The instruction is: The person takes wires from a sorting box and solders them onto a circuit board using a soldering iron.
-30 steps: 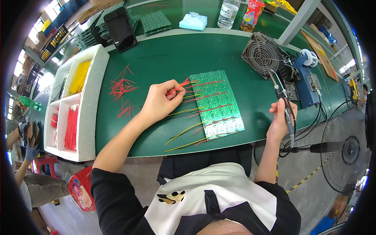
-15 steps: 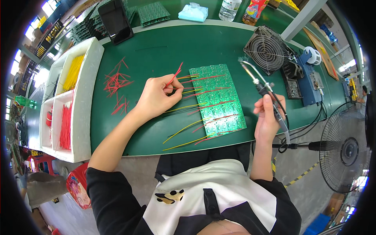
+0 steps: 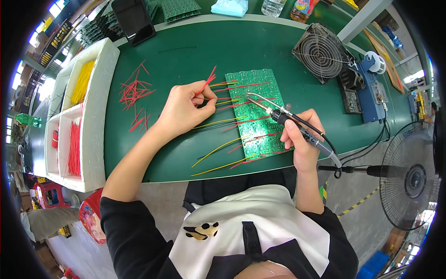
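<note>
A green circuit board panel [image 3: 260, 110] lies on the bench, with several red, yellow and black wires sticking out over its left side. My left hand [image 3: 188, 106] is at the panel's left edge, its fingers pinched on a few red wires [image 3: 210, 80]. A soldering iron [image 3: 283, 117] with a thin curved tube along it is gripped in my right hand [image 3: 302, 139] like a pen. Its tip is over the upper middle of the panel, near the wire ends; whether it touches is too small to tell.
Loose cut red wires [image 3: 135, 93] lie left of my hand. A white foam box [image 3: 100, 125] holds yellow and red wires at the left. Behind are a phone [image 3: 133, 22] and stacked boards [image 3: 180, 10]. A fume fan [image 3: 319, 53] and blue soldering station [image 3: 369, 90] stand right.
My right hand has brought the soldering iron left and down, from beside the fume fan to over the panel. My left hand keeps its pinch with little movement.
</note>
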Available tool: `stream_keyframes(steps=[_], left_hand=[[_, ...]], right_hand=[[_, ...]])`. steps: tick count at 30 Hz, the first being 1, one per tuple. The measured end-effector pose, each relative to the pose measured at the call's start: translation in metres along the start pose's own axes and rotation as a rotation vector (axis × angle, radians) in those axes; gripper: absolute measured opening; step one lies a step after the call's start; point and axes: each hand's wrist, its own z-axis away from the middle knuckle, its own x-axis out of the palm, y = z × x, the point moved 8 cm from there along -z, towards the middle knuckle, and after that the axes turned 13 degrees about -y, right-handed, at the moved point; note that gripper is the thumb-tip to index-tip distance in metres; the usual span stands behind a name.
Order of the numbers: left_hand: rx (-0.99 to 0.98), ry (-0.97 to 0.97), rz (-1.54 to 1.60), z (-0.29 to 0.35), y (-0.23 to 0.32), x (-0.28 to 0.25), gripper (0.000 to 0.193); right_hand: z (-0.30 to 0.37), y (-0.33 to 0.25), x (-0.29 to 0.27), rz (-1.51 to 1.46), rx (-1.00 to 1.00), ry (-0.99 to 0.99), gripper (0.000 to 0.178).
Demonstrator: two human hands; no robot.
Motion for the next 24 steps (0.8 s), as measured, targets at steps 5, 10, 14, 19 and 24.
stream_keyframes(steps=[5, 10, 14, 19, 24], left_hand=[[0.002, 0.004, -0.004, 0.0, -0.0022, 0.0003, 0.005], [0.003, 0.011, -0.005, 0.0001, -0.0031, -0.0001, 0.004], [0.002, 0.018, -0.017, 0.0, -0.0006, -0.0004, 0.004], [0.002, 0.019, -0.026, 0.0, -0.0017, -0.0006, 0.004], [0.002, 0.023, -0.037, -0.001, -0.0027, -0.0004, 0.004]], right_hand=[[-0.0001, -0.0001, 0.0011, 0.027, -0.001, -0.011, 0.017], [-0.0002, -0.0002, 0.0013, 0.052, -0.004, -0.017, 0.017], [0.0005, -0.0002, 0.001, 0.051, -0.02, -0.015, 0.017], [0.0005, -0.001, 0.002, 0.063, -0.026, -0.02, 0.017], [0.0004, -0.0002, 0.0009, 0.031, -0.031, -0.014, 0.017]])
